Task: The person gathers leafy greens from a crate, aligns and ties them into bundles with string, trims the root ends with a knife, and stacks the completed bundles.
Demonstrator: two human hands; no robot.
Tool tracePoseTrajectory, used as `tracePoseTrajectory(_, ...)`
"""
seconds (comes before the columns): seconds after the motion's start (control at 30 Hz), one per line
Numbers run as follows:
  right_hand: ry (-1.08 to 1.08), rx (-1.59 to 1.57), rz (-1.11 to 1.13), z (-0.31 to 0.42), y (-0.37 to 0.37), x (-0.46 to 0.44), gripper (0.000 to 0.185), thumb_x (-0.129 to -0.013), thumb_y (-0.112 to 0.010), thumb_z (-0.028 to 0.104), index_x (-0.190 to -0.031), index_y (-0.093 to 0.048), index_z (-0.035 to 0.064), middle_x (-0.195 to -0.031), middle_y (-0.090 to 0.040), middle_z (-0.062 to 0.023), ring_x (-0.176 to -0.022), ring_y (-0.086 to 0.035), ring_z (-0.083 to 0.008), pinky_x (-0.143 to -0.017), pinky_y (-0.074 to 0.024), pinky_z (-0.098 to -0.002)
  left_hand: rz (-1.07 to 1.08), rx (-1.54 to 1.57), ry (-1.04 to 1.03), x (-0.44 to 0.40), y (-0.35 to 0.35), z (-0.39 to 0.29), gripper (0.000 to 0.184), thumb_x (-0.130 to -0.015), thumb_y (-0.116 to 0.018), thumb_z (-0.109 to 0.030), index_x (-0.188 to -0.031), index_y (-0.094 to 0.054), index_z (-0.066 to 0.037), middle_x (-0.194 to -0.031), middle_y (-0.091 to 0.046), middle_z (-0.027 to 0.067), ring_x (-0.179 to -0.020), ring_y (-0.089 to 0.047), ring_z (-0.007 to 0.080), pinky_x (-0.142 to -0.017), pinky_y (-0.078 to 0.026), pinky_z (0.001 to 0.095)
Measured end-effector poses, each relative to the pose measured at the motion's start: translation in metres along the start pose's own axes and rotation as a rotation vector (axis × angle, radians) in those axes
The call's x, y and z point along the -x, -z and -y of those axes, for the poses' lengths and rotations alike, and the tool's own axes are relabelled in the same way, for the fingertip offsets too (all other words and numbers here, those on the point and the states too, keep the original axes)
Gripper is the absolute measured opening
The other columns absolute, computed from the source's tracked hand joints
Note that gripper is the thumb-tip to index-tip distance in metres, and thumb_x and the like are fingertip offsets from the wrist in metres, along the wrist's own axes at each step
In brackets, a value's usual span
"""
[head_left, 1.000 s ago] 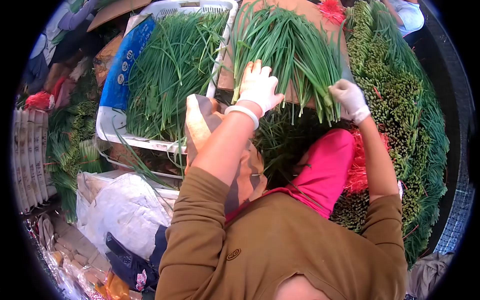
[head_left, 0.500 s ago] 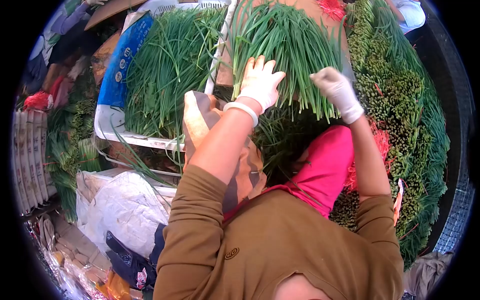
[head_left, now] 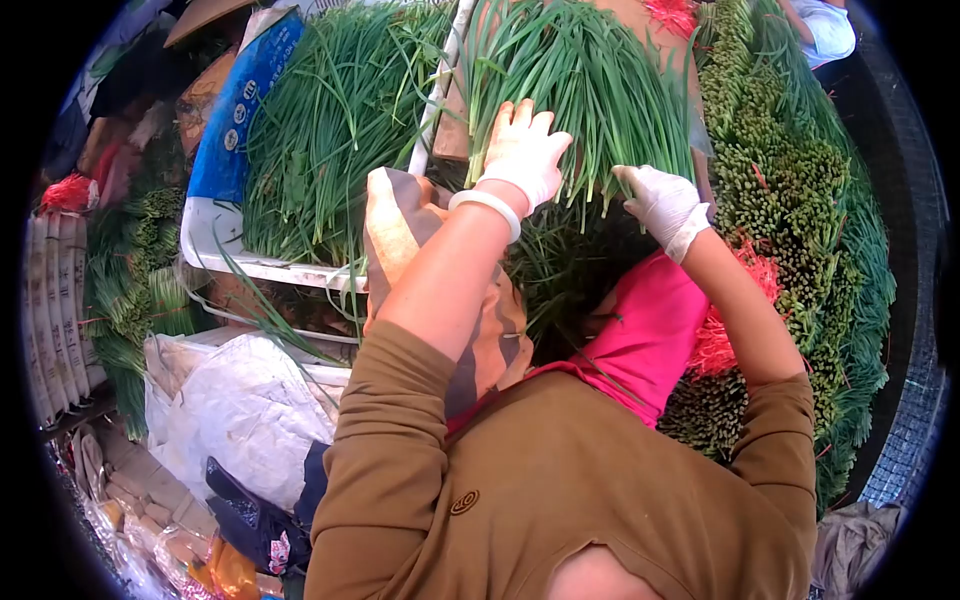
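A loose heap of long green garlic chives (head_left: 585, 75) lies fanned over a brown board in front of me, cut ends toward my lap. My left hand (head_left: 525, 155), in a white glove with stained fingertips, rests on the left part of the heap with its fingers spread. At the heap's lower right edge, my right hand (head_left: 665, 205), gloved too, is closed in a pinch at the ends of some chives. The exact stalks between its fingertips are hard to make out.
To the left stands a white crate (head_left: 215, 235) full of chives, with a blue label sheet (head_left: 235, 120). Bundled chives (head_left: 770, 170) are stacked on the right, beside red ties (head_left: 715, 340). A white sack (head_left: 240, 410) lies lower left. Another person's sleeve (head_left: 828, 30) shows top right.
My right hand has come down and slightly left, from beside the heap to the chive ends. My left hand stays spread on the heap, its position nearly unchanged.
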State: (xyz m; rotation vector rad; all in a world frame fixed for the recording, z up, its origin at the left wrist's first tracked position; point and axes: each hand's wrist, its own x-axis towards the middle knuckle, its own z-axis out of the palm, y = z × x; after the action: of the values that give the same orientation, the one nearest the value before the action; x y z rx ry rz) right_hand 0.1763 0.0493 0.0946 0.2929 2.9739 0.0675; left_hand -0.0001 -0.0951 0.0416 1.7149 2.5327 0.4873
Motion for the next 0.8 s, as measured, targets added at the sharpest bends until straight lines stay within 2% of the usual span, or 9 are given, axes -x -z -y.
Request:
tracePoseTrajectory(0.13, 0.071, 0.138, 0.066, 0.019, -0.007, -0.022, 0.013, -0.085, -0.051, 0.009, -0.093, -0.061, 0.0101, -0.083, -0.063, -0.0120, -0.079, -0.066, -0.0301, -0.066, -0.0534, -0.0399, 0.011, 0.009, 0.000, 0.002, 0.000, 0.002, 0.042, -0.078, -0.063, -0.019, -0.120, -0.062, -0.023, -0.136, -0.049, 0.0090, -0.135, -0.033, 0.0336, -0.114, -0.021, 0.0471)
tracePoseTrajectory(0.23, 0.144, 0.130, 0.068, 0.009, -0.009, -0.028, 0.007, -0.082, -0.056, 0.010, -0.085, -0.062, 0.0087, -0.082, -0.063, -0.0114, -0.077, -0.066, -0.0299, -0.065, -0.0535, -0.0390, 0.017, -0.002, -0.001, 0.002, 0.001, 0.002, 0.043, -0.078, -0.063, -0.020, -0.120, -0.061, -0.023, -0.135, -0.049, 0.0091, -0.135, -0.033, 0.0335, -0.114, -0.020, 0.0471)
tracePoseTrajectory(0.37, 0.237, -0.188, -0.466, 0.041, 0.026, 0.004, 0.004, -0.077, -0.063, 0.013, -0.078, -0.062, 0.0089, -0.079, -0.062, -0.0117, -0.070, -0.064, -0.0286, -0.062, -0.0531, -0.0382, 0.023, -0.001, 0.001, 0.000, 0.004, 0.002, 0.043, -0.077, -0.063, -0.019, -0.120, -0.061, -0.022, -0.134, -0.049, 0.0091, -0.134, -0.034, 0.0337, -0.114, -0.021, 0.0471)
tracePoseTrajectory(0.5, 0.397, -0.389, 0.359, 0.108, 0.020, 0.082, 0.011, -0.081, -0.062, 0.016, -0.089, -0.065, 0.0084, -0.077, -0.063, -0.0111, -0.066, -0.064, -0.0255, -0.060, -0.0528, -0.0374, 0.017, 0.015, -0.004, 0.001, 0.002, 0.003, 0.043, -0.077, -0.063, -0.019, -0.119, -0.062, -0.021, -0.134, -0.050, 0.0092, -0.134, -0.034, 0.0340, -0.114, -0.021, 0.0470)
tracePoseTrajectory(0.57, 0.222, -0.600, 0.220, 0.096, -0.035, 0.102, 0.020, -0.082, -0.060, 0.016, -0.101, -0.066, 0.0098, -0.076, -0.062, -0.0140, -0.066, -0.064, -0.0246, -0.059, -0.0525, -0.0380, -0.015, 0.035, -0.021, 0.003, 0.000, 0.006, 0.042, -0.076, -0.063, -0.018, -0.118, -0.063, -0.020, -0.133, -0.051, 0.0097, -0.133, -0.035, 0.0344, -0.114, -0.022, 0.0466)
tracePoseTrajectory(0.6, 0.159, -0.802, -0.065, 0.086, -0.068, 0.095, 0.025, -0.087, -0.059, 0.016, -0.110, -0.064, 0.0088, -0.076, -0.066, -0.0100, -0.060, -0.064, -0.0192, -0.052, -0.0505, -0.0343, -0.022, 0.041, -0.025, 0.004, -0.001, 0.006, 0.042, -0.076, -0.063, -0.018, -0.118, -0.063, -0.020, -0.132, -0.051, 0.0097, -0.133, -0.035, 0.0345, -0.114, -0.022, 0.0464)
tracePoseTrajectory(0.63, -0.455, -1.230, 0.312, 0.083, -0.056, 0.082, 0.029, -0.090, -0.059, 0.022, -0.115, -0.061, 0.0082, -0.068, -0.061, -0.0035, -0.050, -0.055, -0.0120, -0.046, -0.0444, -0.0261, -0.033, 0.047, -0.023, 0.005, -0.001, 0.007, 0.043, -0.076, -0.063, -0.018, -0.118, -0.063, -0.020, -0.132, -0.051, 0.0098, -0.133, -0.035, 0.0345, -0.114, -0.022, 0.0462)
tracePoseTrajectory(0.67, -0.726, -1.337, 0.367, 0.075, -0.063, 0.063, 0.036, -0.093, -0.057, 0.027, -0.121, -0.057, 0.0053, -0.066, -0.056, 0.0006, -0.046, -0.046, -0.0073, -0.044, -0.0376, -0.0203, -0.023, 0.039, -0.020, 0.006, 0.000, 0.007, 0.043, -0.076, -0.063, -0.018, -0.119, -0.063, -0.020, -0.132, -0.051, 0.0098, -0.133, -0.035, 0.0346, -0.114, -0.022, 0.0461)
tracePoseTrajectory(0.8, -0.740, -1.843, 0.113, 0.076, -0.077, 0.013, 0.036, -0.095, -0.052, 0.038, -0.099, -0.062, 0.0040, -0.054, -0.043, 0.0060, -0.041, -0.032, -0.0055, -0.040, -0.0249, -0.0214, -0.016, 0.028, -0.034, 0.006, 0.000, 0.009, 0.043, -0.076, -0.063, -0.018, -0.119, -0.063, -0.019, -0.133, -0.051, 0.0091, -0.132, -0.036, 0.0342, -0.114, -0.022, 0.0459)
